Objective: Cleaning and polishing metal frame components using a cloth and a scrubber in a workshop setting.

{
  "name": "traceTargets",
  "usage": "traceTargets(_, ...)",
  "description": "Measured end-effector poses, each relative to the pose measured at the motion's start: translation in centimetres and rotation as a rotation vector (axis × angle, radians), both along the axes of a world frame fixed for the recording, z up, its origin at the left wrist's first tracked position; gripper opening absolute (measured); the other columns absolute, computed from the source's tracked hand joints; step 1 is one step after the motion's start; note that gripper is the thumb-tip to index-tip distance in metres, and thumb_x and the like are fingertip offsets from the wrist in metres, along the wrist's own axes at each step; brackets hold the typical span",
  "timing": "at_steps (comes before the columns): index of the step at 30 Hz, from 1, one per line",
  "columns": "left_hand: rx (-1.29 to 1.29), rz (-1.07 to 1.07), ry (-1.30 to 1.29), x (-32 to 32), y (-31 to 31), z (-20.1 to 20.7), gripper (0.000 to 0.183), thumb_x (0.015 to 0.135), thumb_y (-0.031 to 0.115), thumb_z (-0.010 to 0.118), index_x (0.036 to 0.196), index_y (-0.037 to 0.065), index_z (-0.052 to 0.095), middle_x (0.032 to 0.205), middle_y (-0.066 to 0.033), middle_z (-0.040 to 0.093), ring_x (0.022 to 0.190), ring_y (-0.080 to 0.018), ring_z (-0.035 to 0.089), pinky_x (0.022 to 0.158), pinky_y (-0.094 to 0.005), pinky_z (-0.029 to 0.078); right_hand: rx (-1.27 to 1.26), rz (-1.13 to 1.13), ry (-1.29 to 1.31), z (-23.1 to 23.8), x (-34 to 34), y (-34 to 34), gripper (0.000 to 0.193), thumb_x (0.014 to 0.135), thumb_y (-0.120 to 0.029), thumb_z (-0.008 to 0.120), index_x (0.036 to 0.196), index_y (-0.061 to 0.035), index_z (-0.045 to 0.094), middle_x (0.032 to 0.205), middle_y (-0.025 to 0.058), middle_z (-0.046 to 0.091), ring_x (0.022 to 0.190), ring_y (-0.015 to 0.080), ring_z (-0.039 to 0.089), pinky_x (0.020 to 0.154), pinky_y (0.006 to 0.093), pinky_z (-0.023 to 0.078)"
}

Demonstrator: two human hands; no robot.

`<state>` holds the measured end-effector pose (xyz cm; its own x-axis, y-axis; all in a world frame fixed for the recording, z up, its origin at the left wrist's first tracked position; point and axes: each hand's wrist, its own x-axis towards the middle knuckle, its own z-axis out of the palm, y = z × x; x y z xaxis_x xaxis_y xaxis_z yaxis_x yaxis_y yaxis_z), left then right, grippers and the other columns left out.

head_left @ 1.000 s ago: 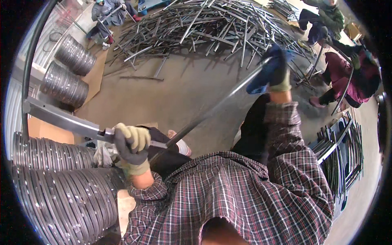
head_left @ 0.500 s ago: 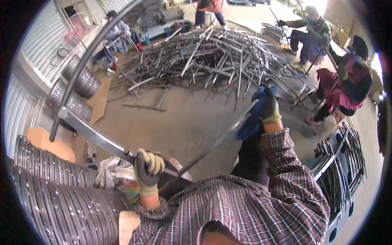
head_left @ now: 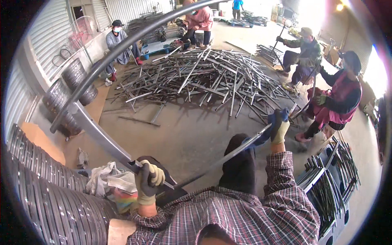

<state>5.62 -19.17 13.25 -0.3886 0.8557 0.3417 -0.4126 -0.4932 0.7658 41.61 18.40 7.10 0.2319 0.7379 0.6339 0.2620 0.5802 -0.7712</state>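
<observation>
Dark-grey tubular metal frame (head_left: 102, 135), presumably stiff and slick, suits holding along its bars: left grip (head_left: 148, 181) clenches one, right grip (head_left: 280, 125) clasps blue cloth (head_left: 262, 136) around another.

The left hand (head_left: 149, 178) covered part of the flat bar (head_left: 105, 138). The blue cloth (head_left: 261, 138) in the right hand (head_left: 280, 127) concealed the upper end of the rod (head_left: 228, 157); its lower end could not be made out against the dark trousers (head_left: 238, 176). The top edge cut off the tube (head_left: 116, 53); the dark rim cut off the coils (head_left: 61, 198). A far worker in blue (head_left: 237, 5) was too small for detail.
</observation>
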Motion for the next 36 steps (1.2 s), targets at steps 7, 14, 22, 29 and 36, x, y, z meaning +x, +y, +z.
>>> traceTargets(7, -0.097, -0.156, -0.023, -2.2, -1.0, -6.6, 0.007, 0.099, 0.025, 0.053, 0.104, 0.023, 0.056, 0.083, -0.0020, 0.057, 0.064, -0.0164, 0.052, 0.055, -0.0304, 0.043, -0.254, -0.013, 0.136, -4.8, 2.0, -5.4, 0.019, 0.095, -0.010, 0.049, 0.089, -0.0042, 0.066, 0.079, 0.0023, 0.064, 0.065, 0.0139, 0.060, 0.059, 0.0319, 0.052)
traceTargets(14, -0.161, 0.446, 0.101, -3.5, -2.9, -12.6, 0.017, 0.101, 0.021, 0.052, 0.089, 0.010, 0.047, 0.070, -0.0044, 0.051, 0.044, -0.0106, 0.044, 0.038, -0.0231, 0.034, -0.472, -0.107, 0.163, -9.8, 0.5, -10.4, 0.023, 0.087, -0.017, 0.069, 0.104, -0.0023, 0.066, 0.088, 0.0062, 0.070, 0.080, 0.0129, 0.065, 0.073, 0.0293, 0.053)
traceTargets(22, -0.214, 0.517, 0.250, -1.2, -2.0, -10.6, 0.026, 0.103, 0.024, 0.046, 0.083, 0.007, 0.045, 0.060, -0.0029, 0.041, 0.041, -0.0080, 0.039, 0.040, -0.0223, 0.032, -0.540, -0.085, 0.191, -10.6, 1.0, -9.2, 0.024, 0.088, -0.024, 0.067, 0.096, -0.0021, 0.067, 0.079, 0.0069, 0.067, 0.073, 0.0148, 0.064, 0.068, 0.0313, 0.051)
traceTargets(29, -0.346, 0.722, 0.169, -1.5, -2.2, -12.5, 0.029, 0.100, 0.029, 0.050, 0.087, 0.004, 0.051, 0.064, -0.0025, 0.047, 0.048, -0.0062, 0.042, 0.043, -0.0209, 0.032, -0.531, 0.045, 0.415, -9.8, 1.2, -10.3, 0.022, 0.089, -0.022, 0.065, 0.088, -0.0005, 0.064, 0.079, 0.0048, 0.064, 0.071, 0.0120, 0.058, 0.064, 0.0323, 0.051)
traceTargets(36, 0.074, 1.100, 1.691, -4.0, -3.3, -11.4, 0.081, 0.090, 0.058, 0.058, 0.134, -0.009, 0.042, 0.095, -0.0141, 0.056, 0.085, -0.0329, 0.055, 0.077, -0.0486, 0.047, -0.763, 0.236, 0.916, -9.9, 0.5, -9.4, 0.032, 0.088, -0.037, 0.064, 0.089, -0.0042, 0.065, 0.077, 0.0046, 0.063, 0.068, 0.0181, 0.061, 0.064, 0.0318, 0.052)
